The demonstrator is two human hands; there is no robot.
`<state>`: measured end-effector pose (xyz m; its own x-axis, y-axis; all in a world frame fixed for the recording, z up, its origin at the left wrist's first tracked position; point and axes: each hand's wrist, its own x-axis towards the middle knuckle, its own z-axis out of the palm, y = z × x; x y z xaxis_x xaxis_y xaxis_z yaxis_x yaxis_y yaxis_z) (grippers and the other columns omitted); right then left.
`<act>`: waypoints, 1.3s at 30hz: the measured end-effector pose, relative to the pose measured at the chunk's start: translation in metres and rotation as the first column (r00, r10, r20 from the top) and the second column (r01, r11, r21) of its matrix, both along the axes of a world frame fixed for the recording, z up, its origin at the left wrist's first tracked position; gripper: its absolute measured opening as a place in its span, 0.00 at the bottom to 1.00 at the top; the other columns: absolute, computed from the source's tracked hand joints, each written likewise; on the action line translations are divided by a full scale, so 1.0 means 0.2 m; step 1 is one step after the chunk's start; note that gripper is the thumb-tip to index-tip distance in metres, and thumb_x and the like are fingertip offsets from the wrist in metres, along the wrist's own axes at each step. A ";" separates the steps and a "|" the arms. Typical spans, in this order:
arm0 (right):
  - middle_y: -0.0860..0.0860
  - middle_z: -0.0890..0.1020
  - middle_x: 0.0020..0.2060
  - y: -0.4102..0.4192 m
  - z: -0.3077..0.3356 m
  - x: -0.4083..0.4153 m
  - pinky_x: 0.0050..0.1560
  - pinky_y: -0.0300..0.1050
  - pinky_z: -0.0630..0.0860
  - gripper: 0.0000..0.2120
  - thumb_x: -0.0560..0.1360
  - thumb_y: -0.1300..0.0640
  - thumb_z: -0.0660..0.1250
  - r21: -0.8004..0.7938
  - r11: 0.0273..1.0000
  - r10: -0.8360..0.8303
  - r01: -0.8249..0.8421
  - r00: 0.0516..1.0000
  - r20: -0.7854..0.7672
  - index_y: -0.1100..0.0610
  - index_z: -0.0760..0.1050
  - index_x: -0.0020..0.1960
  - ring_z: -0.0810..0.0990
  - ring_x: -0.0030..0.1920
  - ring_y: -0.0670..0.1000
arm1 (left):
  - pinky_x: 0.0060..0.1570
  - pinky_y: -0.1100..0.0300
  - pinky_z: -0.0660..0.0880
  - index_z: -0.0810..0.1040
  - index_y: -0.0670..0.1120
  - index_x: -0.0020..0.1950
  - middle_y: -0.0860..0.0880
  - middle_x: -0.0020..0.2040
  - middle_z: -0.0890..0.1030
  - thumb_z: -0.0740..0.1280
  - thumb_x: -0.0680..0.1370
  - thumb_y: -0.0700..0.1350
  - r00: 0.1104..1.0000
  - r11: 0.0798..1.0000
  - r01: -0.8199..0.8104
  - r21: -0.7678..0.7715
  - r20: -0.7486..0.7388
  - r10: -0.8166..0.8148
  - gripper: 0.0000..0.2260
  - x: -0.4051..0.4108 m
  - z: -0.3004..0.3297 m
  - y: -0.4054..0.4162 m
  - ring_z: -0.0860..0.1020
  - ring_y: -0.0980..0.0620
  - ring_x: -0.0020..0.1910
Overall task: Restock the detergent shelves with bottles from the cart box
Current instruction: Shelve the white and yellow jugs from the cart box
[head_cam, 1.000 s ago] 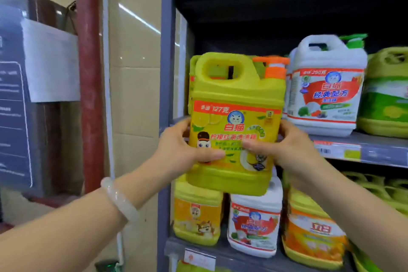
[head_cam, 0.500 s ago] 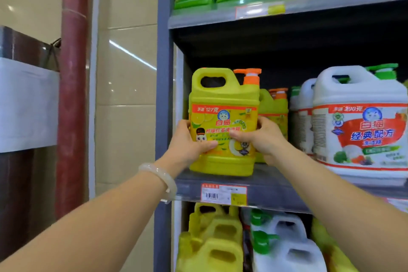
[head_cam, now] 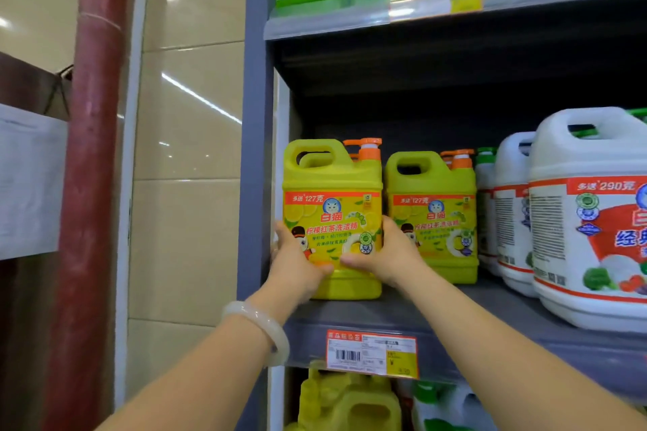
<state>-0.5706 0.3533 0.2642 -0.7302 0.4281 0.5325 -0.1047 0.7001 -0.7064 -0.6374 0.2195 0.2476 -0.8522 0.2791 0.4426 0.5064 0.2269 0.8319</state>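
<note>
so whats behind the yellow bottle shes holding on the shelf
Through the handle of the held yellow bottle another yellow handle and a second orange pump show, so one like it stands behind. Its body, and anything deeper, is covered.

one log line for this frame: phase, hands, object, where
phase=placing | left hand=grips bottle side | right hand=grips bottle side | object=yellow detergent bottle upright | where=middle shelf, far left, beside matching bottle

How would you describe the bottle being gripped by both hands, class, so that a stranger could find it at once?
Start at the grey shelf with the red price tag on its edge. At its far left end stands a yellow bottle with an orange pump. Unlike the identical yellow bottle beside it, the left hand and right hand grip this one.
</note>
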 end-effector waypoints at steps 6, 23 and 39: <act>0.54 0.75 0.64 0.00 -0.03 -0.06 0.62 0.50 0.71 0.39 0.65 0.50 0.78 0.005 0.998 -0.059 0.059 0.998 -0.013 0.58 0.63 0.69 0.73 0.64 0.56 | 0.67 0.49 0.68 0.31 0.50 0.76 0.44 0.73 0.62 0.72 0.73 0.42 0.996 0.995 -0.049 -0.089 0.063 0.055 0.51 0.00 0.01 0.02 0.67 0.45 0.68; 0.56 0.74 0.65 0.00 -0.03 -0.06 0.63 0.51 0.71 0.42 0.63 0.51 0.79 0.050 0.991 -0.129 0.127 0.991 0.028 0.59 0.62 0.69 0.72 0.65 0.57 | 0.62 0.42 0.72 0.55 0.56 0.74 0.47 0.63 0.75 0.78 0.66 0.38 0.989 0.998 -0.016 0.061 0.147 0.007 0.45 -0.12 -0.01 0.05 0.74 0.44 0.62; 0.58 0.71 0.66 -0.01 -0.06 -0.07 0.63 0.52 0.70 0.43 0.65 0.47 0.77 0.092 0.976 -0.203 0.198 0.978 0.049 0.61 0.59 0.70 0.71 0.66 0.58 | 0.61 0.48 0.74 0.62 0.45 0.69 0.44 0.63 0.74 0.76 0.69 0.45 0.990 0.993 -0.109 -0.040 0.080 0.112 0.33 -0.07 -0.02 0.06 0.74 0.44 0.61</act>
